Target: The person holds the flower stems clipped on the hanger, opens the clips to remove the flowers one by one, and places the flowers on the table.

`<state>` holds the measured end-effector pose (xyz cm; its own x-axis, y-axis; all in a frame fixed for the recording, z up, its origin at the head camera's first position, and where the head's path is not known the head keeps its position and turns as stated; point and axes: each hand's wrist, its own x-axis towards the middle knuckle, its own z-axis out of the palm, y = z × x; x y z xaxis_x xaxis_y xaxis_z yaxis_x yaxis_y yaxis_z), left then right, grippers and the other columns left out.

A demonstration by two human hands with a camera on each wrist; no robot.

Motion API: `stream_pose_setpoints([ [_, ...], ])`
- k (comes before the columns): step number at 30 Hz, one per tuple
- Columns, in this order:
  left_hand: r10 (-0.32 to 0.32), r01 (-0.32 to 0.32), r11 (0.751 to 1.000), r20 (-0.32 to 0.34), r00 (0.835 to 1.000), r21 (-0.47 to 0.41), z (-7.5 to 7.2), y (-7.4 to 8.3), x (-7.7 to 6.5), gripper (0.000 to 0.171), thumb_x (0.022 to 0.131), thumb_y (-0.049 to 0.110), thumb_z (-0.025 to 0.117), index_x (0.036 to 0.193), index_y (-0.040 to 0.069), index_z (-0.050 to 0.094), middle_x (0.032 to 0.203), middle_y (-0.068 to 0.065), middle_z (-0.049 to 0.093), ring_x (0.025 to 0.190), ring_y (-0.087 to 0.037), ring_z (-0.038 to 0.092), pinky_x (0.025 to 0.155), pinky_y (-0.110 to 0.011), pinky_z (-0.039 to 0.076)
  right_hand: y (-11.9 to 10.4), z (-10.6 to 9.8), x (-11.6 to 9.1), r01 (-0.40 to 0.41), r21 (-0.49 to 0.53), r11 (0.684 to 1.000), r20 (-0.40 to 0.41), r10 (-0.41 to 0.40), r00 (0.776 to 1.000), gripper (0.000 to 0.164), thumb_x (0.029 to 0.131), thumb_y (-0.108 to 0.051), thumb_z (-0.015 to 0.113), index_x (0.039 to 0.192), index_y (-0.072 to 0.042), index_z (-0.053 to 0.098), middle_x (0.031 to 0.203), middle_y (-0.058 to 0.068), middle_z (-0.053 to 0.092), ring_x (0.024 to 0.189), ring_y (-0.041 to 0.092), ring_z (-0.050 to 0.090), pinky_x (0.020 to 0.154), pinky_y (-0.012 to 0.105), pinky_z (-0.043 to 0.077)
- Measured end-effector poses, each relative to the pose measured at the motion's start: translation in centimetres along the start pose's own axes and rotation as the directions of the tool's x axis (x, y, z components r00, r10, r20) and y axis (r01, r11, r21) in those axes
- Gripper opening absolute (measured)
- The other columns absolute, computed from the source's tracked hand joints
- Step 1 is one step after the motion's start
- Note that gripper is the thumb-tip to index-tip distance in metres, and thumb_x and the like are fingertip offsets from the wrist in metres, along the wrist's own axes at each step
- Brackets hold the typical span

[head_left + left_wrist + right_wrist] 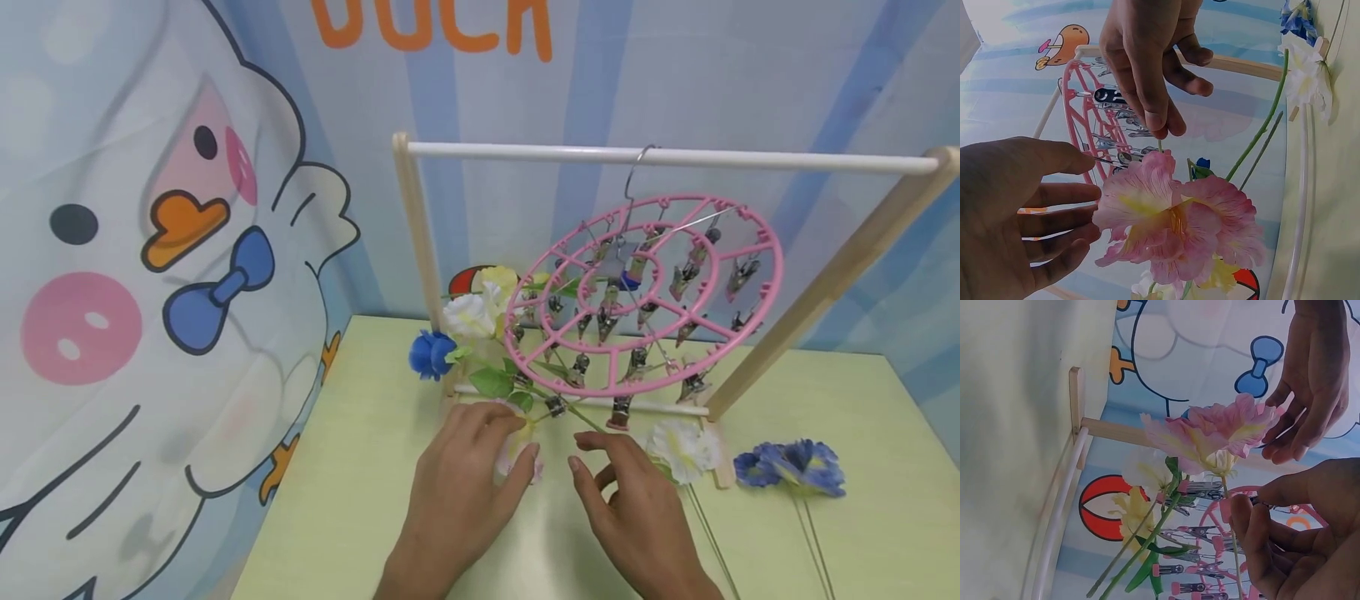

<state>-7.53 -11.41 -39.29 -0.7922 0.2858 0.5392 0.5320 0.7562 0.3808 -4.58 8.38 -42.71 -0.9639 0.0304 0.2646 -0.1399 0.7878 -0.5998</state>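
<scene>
A pink artificial flower (1160, 219) with a yellow centre hangs upside down between the hands. Its stem (1235, 562) passes through a small metal clip (555, 406) with pink tips. My left hand (465, 483) is beside the petals, thumb apart from the loosely bent fingers, gripping nothing. Close to the clip, my right hand (637, 508) has thumb and forefinger bent toward each other, a gap between their tips. In the right wrist view those fingertips overlap the clip. Several more clips hang from a round pink rack (776, 267) above.
The rack hooks over the white bar (525, 152) of a wooden stand (825, 283). White (472, 315), yellow and blue flowers (431, 354) are at its left. A white flower (682, 450) and a blue-purple flower (795, 467) lie on the table at right.
</scene>
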Motion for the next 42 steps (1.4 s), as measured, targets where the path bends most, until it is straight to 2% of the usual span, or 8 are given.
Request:
stream_pose_setpoints([
  [8, 0.012, -0.012, 1.000, 0.000, 1.000, -0.006, 0.4, -0.5, 0.4, 0.023, 0.090, 0.028, 0.086, 0.106, 0.012, 0.081, 0.110, 0.004, 0.073, 0.105, -0.016, 0.067, 0.088, -0.030, 0.060, -0.5, 0.0, 0.3, 0.010, 0.032, 0.999, -0.005, -0.010, 1.000, 0.033, 0.100, -0.023, 0.076, 0.133, -0.022, 0.068, 0.123, -0.005, 0.072, 0.075, 0.000, 0.067, 0.061, 0.021, 0.052],
  [16, 0.035, -0.036, 0.999, -0.022, 0.999, -0.010, 0.7, -0.9, 0.9, 0.022, 0.088, 0.024, 0.088, 0.105, 0.013, 0.080, 0.107, 0.003, 0.074, 0.104, -0.017, 0.068, 0.087, -0.031, 0.060, -1.1, 0.1, 0.5, 0.025, 0.056, 0.998, -0.009, -0.025, 1.000, 0.042, 0.099, -0.019, 0.077, 0.140, -0.019, 0.065, 0.127, 0.004, 0.070, 0.076, 0.004, 0.069, 0.060, 0.020, 0.053],
  [32, 0.011, -0.011, 1.000, 0.036, 0.999, 0.006, 1.3, -1.0, 2.0, 0.020, 0.092, 0.028, 0.084, 0.106, 0.014, 0.079, 0.107, 0.004, 0.073, 0.101, -0.016, 0.066, 0.081, -0.031, 0.059, -0.9, 0.4, 1.0, 0.087, 0.010, 0.996, -0.096, -0.086, 0.992, 0.056, 0.098, -0.016, 0.077, 0.151, -0.019, 0.058, 0.131, 0.011, 0.069, 0.078, 0.009, 0.073, 0.058, 0.020, 0.054],
  [37, 0.006, -0.007, 1.000, 0.056, 0.998, 0.012, 1.5, -1.0, 2.5, 0.023, 0.092, 0.028, 0.084, 0.108, 0.014, 0.079, 0.109, 0.003, 0.073, 0.104, -0.016, 0.066, 0.082, -0.031, 0.059, -0.7, 0.6, 1.4, 0.150, 0.010, 0.989, -0.142, -0.147, 0.979, 0.060, 0.096, -0.012, 0.079, 0.152, -0.015, 0.057, 0.135, 0.014, 0.067, 0.078, 0.010, 0.073, 0.057, 0.020, 0.055],
  [42, 0.001, -0.003, 1.000, 0.082, 0.997, 0.031, 1.8, -1.0, 2.9, 0.024, 0.092, 0.028, 0.085, 0.110, 0.013, 0.079, 0.111, 0.002, 0.074, 0.107, -0.017, 0.067, 0.085, -0.031, 0.060, -0.6, 0.8, 2.0, 0.169, 0.027, 0.985, -0.136, -0.164, 0.977, 0.062, 0.095, -0.009, 0.079, 0.153, -0.014, 0.055, 0.140, 0.014, 0.064, 0.081, 0.013, 0.073, 0.059, 0.022, 0.056],
])
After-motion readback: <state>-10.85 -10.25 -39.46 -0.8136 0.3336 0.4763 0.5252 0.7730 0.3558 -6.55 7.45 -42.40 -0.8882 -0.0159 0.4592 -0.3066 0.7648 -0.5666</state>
